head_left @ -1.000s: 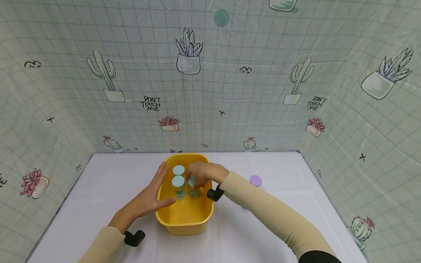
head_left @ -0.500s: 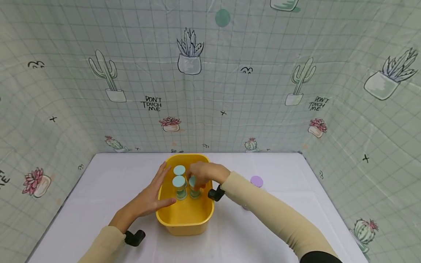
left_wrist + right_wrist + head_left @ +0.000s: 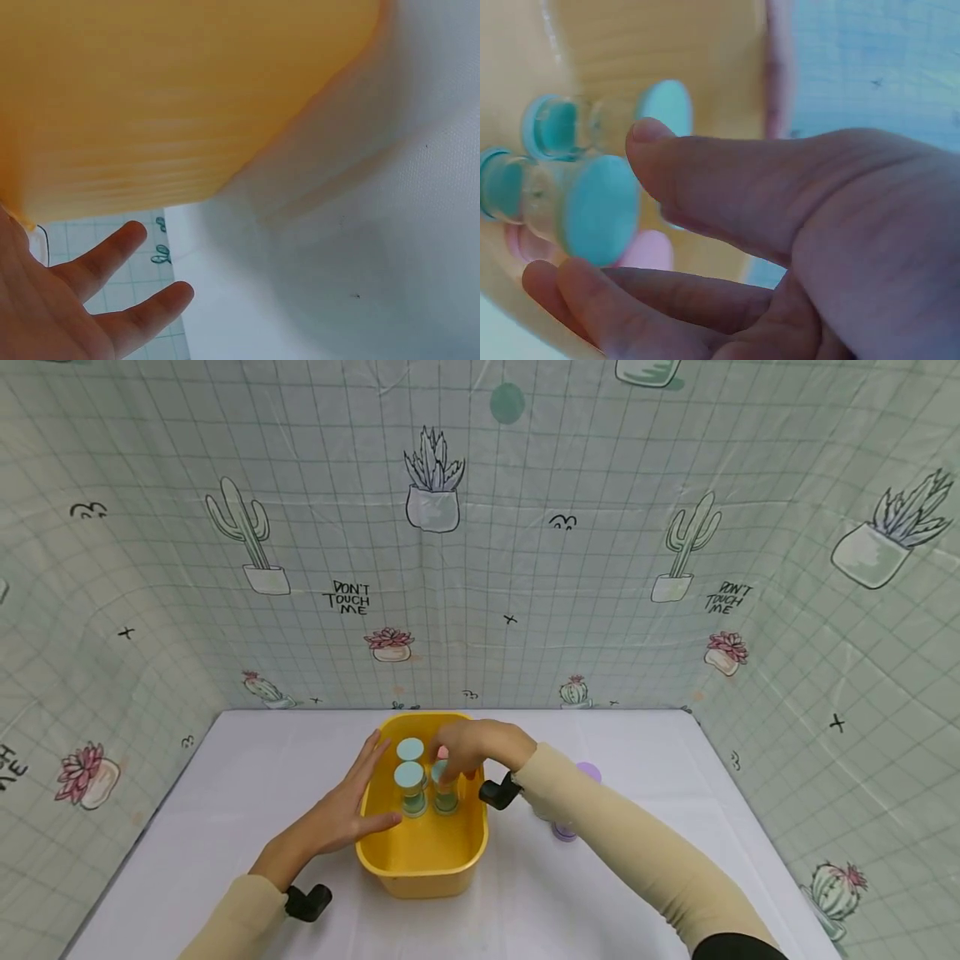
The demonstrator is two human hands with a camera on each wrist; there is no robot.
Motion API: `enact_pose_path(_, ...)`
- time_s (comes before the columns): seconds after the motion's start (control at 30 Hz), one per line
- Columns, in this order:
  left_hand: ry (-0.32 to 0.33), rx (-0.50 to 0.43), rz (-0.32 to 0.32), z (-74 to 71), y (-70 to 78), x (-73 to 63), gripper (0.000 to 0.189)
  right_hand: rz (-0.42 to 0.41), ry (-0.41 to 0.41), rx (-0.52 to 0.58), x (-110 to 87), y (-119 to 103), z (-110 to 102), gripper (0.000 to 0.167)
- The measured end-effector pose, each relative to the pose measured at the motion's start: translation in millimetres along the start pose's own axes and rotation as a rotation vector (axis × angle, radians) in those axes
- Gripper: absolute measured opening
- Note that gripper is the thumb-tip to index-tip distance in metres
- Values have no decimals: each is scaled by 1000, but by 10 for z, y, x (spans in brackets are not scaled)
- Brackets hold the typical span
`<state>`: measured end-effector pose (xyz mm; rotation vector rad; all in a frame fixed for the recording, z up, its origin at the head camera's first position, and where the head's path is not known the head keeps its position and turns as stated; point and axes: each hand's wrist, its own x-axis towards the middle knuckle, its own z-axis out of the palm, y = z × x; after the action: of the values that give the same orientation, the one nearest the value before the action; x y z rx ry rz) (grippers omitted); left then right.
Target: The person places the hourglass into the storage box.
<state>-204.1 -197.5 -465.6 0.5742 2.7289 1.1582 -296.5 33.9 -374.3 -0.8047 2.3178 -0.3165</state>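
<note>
Several sand timers with light-blue caps stand in a yellow plastic tub (image 3: 420, 852). One is at the front left (image 3: 410, 777), another at the back left (image 3: 410, 749), a third to the right (image 3: 446, 802). Behind that right-hand timer shows a pink cap (image 3: 442, 752), also seen as a pink disc (image 3: 651, 251) in the right wrist view. My right hand (image 3: 486, 746) is over the tub's right side, thumb and fingers spread apart beside a timer's blue cap (image 3: 601, 210). Against the tub's left rim rests my left hand (image 3: 337, 814), fingers straight, thumb reaching over the rim.
Right of the tub, partly behind the right sleeve, are a purple cap (image 3: 589, 771) and another purple end (image 3: 565, 832) on the white tabletop (image 3: 285, 752). A patterned cloth (image 3: 510, 552) with cactus drawings surrounds the table at the back and sides.
My right hand has drawn up and slightly right from the right-hand timer, its fingers loosening. The pink cap and the lower purple end have come into view. My left hand stays put.
</note>
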Motion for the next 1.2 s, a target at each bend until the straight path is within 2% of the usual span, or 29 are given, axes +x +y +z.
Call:
enact_pose_path(0.17,-5,-17,3,-5,7,17,106,-92,68,27,-191,84,-158,42)
enact_pose_path(0.3,3,-17,1,-6,9,22,107,-189,174,56,-394,271,-274,38)
enact_pose_path(0.4,9,-10,0,-9,8,17,107,-216,246,109,-547,451,-331,39)
enact_pose_path(0.57,14,-5,-9,-13,-7,9,108,-205,335,117,-744,738,-365,43)
enact_pose_path(0.73,17,-11,-10,-6,-17,1,108,-182,362,128,-869,1026,-299,48)
enact_pose_path(0.93,9,-18,-5,12,-25,11,108,-133,352,177,-996,1394,-108,57)
enact_pose_path(1.2,10,-14,-5,15,-35,18,109,-54,299,274,-1187,1828,201,67)
